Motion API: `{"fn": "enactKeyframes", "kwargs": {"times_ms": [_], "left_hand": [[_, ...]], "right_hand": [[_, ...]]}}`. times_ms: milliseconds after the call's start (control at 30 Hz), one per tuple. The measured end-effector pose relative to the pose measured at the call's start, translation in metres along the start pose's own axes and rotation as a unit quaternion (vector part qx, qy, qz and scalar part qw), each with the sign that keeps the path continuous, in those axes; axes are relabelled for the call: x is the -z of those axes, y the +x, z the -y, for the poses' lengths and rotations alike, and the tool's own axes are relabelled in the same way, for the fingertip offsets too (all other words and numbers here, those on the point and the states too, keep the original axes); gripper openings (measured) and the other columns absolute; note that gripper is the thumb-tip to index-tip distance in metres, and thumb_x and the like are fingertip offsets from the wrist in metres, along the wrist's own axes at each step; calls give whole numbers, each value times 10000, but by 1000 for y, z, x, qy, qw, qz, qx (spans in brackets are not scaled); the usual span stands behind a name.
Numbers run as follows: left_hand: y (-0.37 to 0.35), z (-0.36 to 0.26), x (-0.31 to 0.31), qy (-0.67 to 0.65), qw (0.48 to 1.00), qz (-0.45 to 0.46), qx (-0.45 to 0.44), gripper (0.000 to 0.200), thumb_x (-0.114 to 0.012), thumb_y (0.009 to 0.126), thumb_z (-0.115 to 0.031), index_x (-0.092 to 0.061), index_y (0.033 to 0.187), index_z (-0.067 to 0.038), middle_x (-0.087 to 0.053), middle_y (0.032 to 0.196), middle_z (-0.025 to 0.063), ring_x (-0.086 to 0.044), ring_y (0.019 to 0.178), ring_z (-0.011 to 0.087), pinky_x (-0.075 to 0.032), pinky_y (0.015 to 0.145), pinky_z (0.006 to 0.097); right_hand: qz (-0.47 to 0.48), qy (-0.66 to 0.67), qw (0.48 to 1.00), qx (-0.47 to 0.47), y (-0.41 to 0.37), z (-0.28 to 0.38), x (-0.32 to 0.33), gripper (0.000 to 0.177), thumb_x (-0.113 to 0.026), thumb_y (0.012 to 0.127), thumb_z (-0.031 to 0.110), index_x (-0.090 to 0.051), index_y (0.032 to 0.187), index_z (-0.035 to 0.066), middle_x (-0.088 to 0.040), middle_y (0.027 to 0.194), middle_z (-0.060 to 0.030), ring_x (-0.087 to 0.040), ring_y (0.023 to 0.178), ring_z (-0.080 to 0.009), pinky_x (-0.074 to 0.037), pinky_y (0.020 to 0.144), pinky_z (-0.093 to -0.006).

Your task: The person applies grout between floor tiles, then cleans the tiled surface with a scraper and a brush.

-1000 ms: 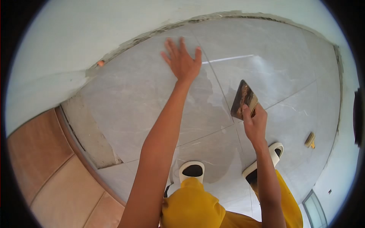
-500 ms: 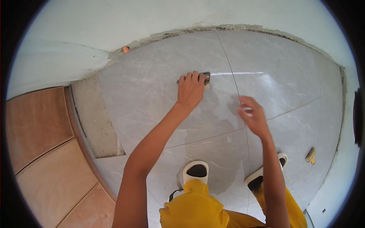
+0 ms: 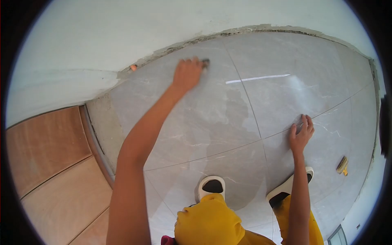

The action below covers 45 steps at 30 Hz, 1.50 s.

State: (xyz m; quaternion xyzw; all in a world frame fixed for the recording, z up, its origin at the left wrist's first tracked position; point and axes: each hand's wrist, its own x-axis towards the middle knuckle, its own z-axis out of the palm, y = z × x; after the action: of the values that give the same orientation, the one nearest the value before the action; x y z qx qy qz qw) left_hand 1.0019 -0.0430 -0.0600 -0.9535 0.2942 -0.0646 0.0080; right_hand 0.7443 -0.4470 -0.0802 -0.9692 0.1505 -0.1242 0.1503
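Note:
My left hand is wrapped round a small dark block, mostly hidden by the fingers and blurred, on the upper left part of the grey tiled floor. My right hand rests on the tiles at the right, fingers spread and holding nothing, beside a joint line. A damp, darker patch spreads over the tiles between the two hands. A brush with a yellow handle lies on the floor to the right.
Pale walls curve round the tiles, with a rough gap along their foot. An orange piece lies at the wall's edge. Brown boards are at the left. My feet in white slippers stand at the bottom.
My left hand has moved up and left across the tile with the block. My right hand has moved right and down, from hovering to resting on the floor.

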Motion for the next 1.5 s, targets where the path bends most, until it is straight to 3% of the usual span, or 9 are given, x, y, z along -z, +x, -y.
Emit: {"fn": "enactKeyframes", "kwargs": {"times_ms": [533,633,667,800,1033,1067,1200,1333,1500], "left_hand": [[81,-40,-20,-4,999,-32,5,153,-567,834,-157,-639,952,-91,-598,906,105,-606,795,272,-471,707,422],[81,-77,-14,65,994,65,-67,156,-566,837,-163,-644,967,-123,-593,900,101,-596,799,265,-464,702,421],[60,-93,-13,14,985,-49,-167,116,-547,833,-174,-637,873,-113,-594,857,86,-610,772,244,-453,661,411],[82,-45,-22,13,998,-38,44,162,-554,831,-185,-652,944,-122,-600,893,86,-610,780,260,-453,652,402],[59,-88,-22,5,996,-32,-80,169,-536,835,-187,-645,946,-119,-601,906,101,-603,777,268,-462,689,408],[75,-75,-20,13,999,-34,-9,163,-529,838,-182,-643,938,-123,-601,897,98,-610,793,270,-463,718,415],[111,-86,-24,45,995,0,-91,171,-554,832,-154,-648,970,-120,-606,923,97,-613,830,284,-491,664,416],[134,-86,-24,21,998,-42,31,137,-590,801,-148,-645,909,-85,-603,914,118,-617,825,290,-495,682,423],[142,-111,-36,32,996,-70,-37,139,-595,787,-139,-644,902,-78,-598,913,107,-607,844,285,-485,712,421]], "right_hand": [[-26,-62,997,-36,-8,26,-6,538,-537,789,169,-484,1311,49,-426,1369,-152,-370,1253,-340,-261,1027,-463],[-22,-56,997,-38,-8,26,-5,541,-541,784,171,-486,1308,49,-425,1369,-153,-367,1258,-339,-261,1028,-463],[-24,-54,997,-41,-7,24,-6,542,-542,782,171,-487,1308,50,-424,1369,-153,-367,1259,-338,-261,1028,-463],[-32,-51,997,-40,-6,23,-7,547,-546,779,174,-486,1308,49,-423,1371,-154,-372,1256,-339,-264,1026,-466],[-26,-50,997,-44,-8,23,-5,540,-544,784,170,-489,1307,44,-421,1374,-157,-373,1256,-344,-265,1026,-466],[-28,-48,998,-40,-6,23,-5,540,-543,785,169,-489,1308,42,-421,1374,-158,-372,1257,-344,-264,1027,-466],[-25,-55,997,-39,-4,22,-4,543,-543,786,167,-483,1311,41,-421,1373,-161,-371,1258,-346,-264,1028,-468],[-24,-57,997,-42,-9,25,-6,542,-543,785,168,-482,1309,40,-421,1373,-163,-369,1260,-347,-264,1027,-467],[-26,-45,998,-41,-7,25,-6,548,-545,782,173,-480,1309,36,-420,1374,-164,-366,1265,-348,-263,1027,-469]]}}
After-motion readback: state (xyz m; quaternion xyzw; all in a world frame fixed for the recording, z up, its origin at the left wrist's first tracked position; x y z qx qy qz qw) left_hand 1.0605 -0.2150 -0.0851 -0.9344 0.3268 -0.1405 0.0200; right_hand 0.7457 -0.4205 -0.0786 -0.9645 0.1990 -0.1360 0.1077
